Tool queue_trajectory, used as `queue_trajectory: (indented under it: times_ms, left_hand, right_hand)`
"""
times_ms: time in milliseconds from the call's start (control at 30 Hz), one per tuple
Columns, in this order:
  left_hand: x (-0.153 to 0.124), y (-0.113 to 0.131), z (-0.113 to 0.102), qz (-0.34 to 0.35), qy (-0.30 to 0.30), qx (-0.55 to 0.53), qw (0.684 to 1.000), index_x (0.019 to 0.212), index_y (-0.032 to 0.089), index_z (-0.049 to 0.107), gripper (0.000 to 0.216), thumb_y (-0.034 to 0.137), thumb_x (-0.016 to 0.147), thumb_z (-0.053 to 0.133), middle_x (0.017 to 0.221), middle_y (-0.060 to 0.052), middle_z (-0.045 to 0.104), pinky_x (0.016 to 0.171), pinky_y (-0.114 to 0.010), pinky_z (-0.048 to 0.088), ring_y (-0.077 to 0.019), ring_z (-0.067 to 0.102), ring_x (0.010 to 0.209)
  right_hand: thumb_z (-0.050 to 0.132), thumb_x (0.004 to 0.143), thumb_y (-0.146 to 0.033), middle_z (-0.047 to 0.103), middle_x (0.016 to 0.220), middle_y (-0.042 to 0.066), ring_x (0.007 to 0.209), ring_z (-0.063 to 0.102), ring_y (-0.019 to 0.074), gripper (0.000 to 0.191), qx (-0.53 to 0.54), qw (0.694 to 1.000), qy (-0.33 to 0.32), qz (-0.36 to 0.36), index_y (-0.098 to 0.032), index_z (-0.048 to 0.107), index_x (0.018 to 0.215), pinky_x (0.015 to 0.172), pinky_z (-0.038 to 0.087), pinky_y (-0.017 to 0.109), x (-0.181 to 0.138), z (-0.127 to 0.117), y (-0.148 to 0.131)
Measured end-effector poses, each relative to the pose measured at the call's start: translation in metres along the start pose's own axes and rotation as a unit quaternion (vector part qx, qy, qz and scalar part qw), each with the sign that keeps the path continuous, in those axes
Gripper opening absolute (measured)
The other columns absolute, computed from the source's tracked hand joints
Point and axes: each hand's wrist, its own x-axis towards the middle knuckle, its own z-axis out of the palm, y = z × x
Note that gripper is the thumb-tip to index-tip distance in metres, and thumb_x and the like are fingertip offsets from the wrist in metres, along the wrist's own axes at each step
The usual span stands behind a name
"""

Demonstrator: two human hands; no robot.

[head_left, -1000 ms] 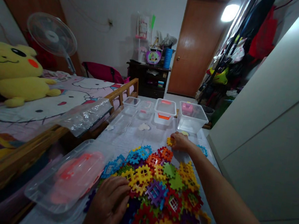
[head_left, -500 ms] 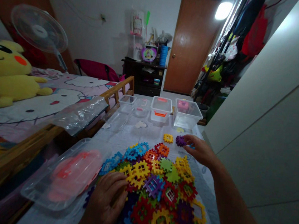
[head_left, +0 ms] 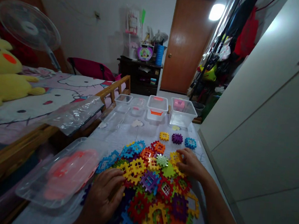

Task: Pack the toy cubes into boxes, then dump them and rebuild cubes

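Note:
A heap of coloured interlocking plastic tiles (head_left: 154, 188) covers the near part of the table. My left hand (head_left: 104, 196) rests on the heap's left edge, fingers curled over yellow and purple tiles. My right hand (head_left: 190, 163) lies on the heap's far right corner, fingers bent over a yellow tile (head_left: 174, 157). Beyond the heap, a yellow tile (head_left: 164, 136), a purple tile (head_left: 177, 138) and a blue tile (head_left: 190, 143) lie in a row, apart from both hands.
Clear plastic boxes (head_left: 183, 112) and one with an orange latch (head_left: 156, 107) stand at the table's far end. A clear lid with a pink handle (head_left: 61, 172) lies at the left. A bed with a yellow plush (head_left: 5, 74) is left; a white cupboard (head_left: 273, 115) is right.
My right hand set a purple tile between the yellow and blue ones, then drew back onto the heap. The left hand stayed put. The camera tilted slightly.

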Motion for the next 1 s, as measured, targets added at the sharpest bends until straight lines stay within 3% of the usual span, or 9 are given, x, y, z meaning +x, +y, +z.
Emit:
queue_trajectory:
  times_ms: [167, 300, 433, 533, 633, 733, 900, 1000]
  left_hand:
    - [0.001, 0.002, 0.000, -0.007, -0.001, 0.000, 1.000, 0.100, 0.025, 0.066, 0.015, 0.022, 0.087, 0.059, 0.105, -0.004, 0.069, 0.088, -0.037, 0.054, -0.0214, 0.065, 0.099]
    - [0.000, 0.001, 0.001, -0.009, -0.013, -0.002, 1.000, 0.102, 0.025, 0.065, 0.015, 0.022, 0.088, 0.059, 0.106, -0.004, 0.069, 0.089, -0.038, 0.053, -0.0214, 0.064, 0.100]
    - [0.000, 0.001, 0.001, -0.009, -0.015, -0.005, 1.000, 0.101, 0.024, 0.065, 0.014, 0.021, 0.088, 0.059, 0.105, -0.004, 0.069, 0.089, -0.037, 0.053, -0.0211, 0.064, 0.100]
    - [0.001, 0.002, -0.001, -0.011, -0.009, -0.008, 1.000, 0.099, 0.024, 0.065, 0.013, 0.021, 0.088, 0.059, 0.103, -0.004, 0.069, 0.088, -0.036, 0.053, -0.0208, 0.065, 0.098]
    - [0.001, 0.002, -0.001, -0.016, -0.009, -0.012, 1.000, 0.099, 0.025, 0.065, 0.013, 0.021, 0.088, 0.058, 0.103, -0.003, 0.069, 0.088, -0.037, 0.053, -0.0207, 0.065, 0.099]
    - [0.000, 0.001, 0.000, -0.017, -0.012, -0.011, 1.000, 0.101, 0.025, 0.064, 0.015, 0.021, 0.089, 0.058, 0.105, -0.004, 0.068, 0.091, -0.038, 0.052, -0.0210, 0.064, 0.101]
    - [-0.003, -0.002, 0.002, -0.011, -0.019, -0.008, 1.000, 0.103, 0.024, 0.063, 0.016, 0.020, 0.089, 0.058, 0.107, -0.005, 0.067, 0.093, -0.039, 0.051, -0.0213, 0.062, 0.103]
    - [-0.002, -0.002, 0.002, -0.012, -0.017, -0.006, 1.000, 0.103, 0.024, 0.063, 0.015, 0.020, 0.089, 0.058, 0.107, -0.004, 0.067, 0.092, -0.039, 0.051, -0.0214, 0.062, 0.102]
  right_hand:
    - [0.067, 0.069, -0.023, 0.058, 0.113, 0.007, 0.101, 0.058, 0.0225, 0.041, 0.042, 0.998, 0.043, -0.002, -0.021, 0.058, 0.108, 0.088, 0.050, 0.036, 0.001, 0.004, 0.002]
    - [0.065, 0.068, -0.026, 0.059, 0.090, 0.001, 0.082, 0.059, 0.0192, 0.033, 0.127, 0.989, 0.069, 0.019, -0.023, 0.054, 0.099, 0.073, 0.051, 0.031, 0.003, 0.009, 0.007]
    - [0.055, 0.078, -0.038, 0.055, 0.076, -0.001, 0.068, 0.057, 0.0168, 0.020, 0.206, 0.971, 0.115, 0.025, -0.024, 0.049, 0.091, 0.063, 0.050, 0.029, 0.004, 0.006, 0.019]
    - [0.050, 0.082, -0.043, 0.054, 0.074, -0.001, 0.067, 0.055, 0.0173, 0.019, 0.203, 0.962, 0.178, 0.035, -0.025, 0.047, 0.085, 0.062, 0.048, 0.029, 0.003, 0.000, 0.027]
    - [0.048, 0.082, -0.037, 0.052, 0.074, 0.000, 0.067, 0.052, 0.0187, 0.013, 0.125, 0.969, 0.210, 0.045, -0.025, 0.047, 0.079, 0.063, 0.044, 0.031, 0.002, -0.003, 0.031]
    - [0.051, 0.074, -0.027, 0.055, 0.077, 0.002, 0.073, 0.053, 0.0203, 0.003, 0.063, 0.981, 0.179, 0.032, -0.024, 0.049, 0.075, 0.066, 0.044, 0.032, 0.002, -0.003, 0.028]
    - [0.053, 0.059, -0.017, 0.056, 0.081, 0.002, 0.077, 0.054, 0.0198, 0.015, 0.039, 0.994, 0.100, -0.004, -0.023, 0.052, 0.073, 0.070, 0.045, 0.030, -0.002, -0.004, 0.020]
    - [0.054, 0.065, -0.021, 0.056, 0.087, 0.004, 0.079, 0.054, 0.0198, 0.012, 0.018, 0.998, 0.055, -0.017, -0.022, 0.056, 0.077, 0.071, 0.045, 0.031, -0.004, -0.006, 0.017]
